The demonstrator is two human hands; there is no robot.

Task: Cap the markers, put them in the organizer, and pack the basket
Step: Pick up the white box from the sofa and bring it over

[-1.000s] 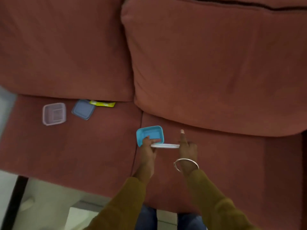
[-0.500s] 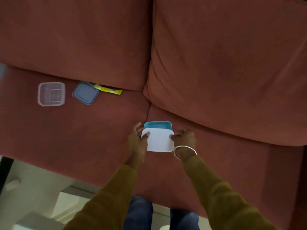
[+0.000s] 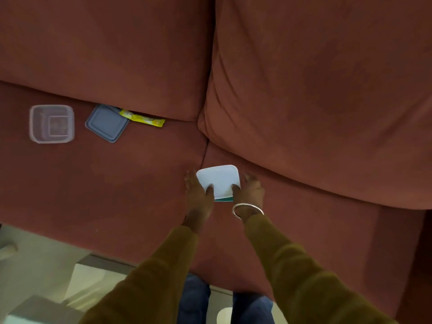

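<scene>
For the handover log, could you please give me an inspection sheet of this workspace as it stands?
surface: red-brown sofa seat, soft fabric.
job's things: white lid lies on a teal box, whose near edge shows under it; no markers or basket seen.
clutter: clear box, open; blue-grey lid beside it; yellow packet tucked under the back cushions.
grips: left hand has its thumb on the white lid, fingers straight beside it; right hand, wearing a bracelet, has its thumb on the white lid, finger curl unclear.
cables: nothing seen.
surroundings: back cushions behind the seat, pale floor in front.
</scene>
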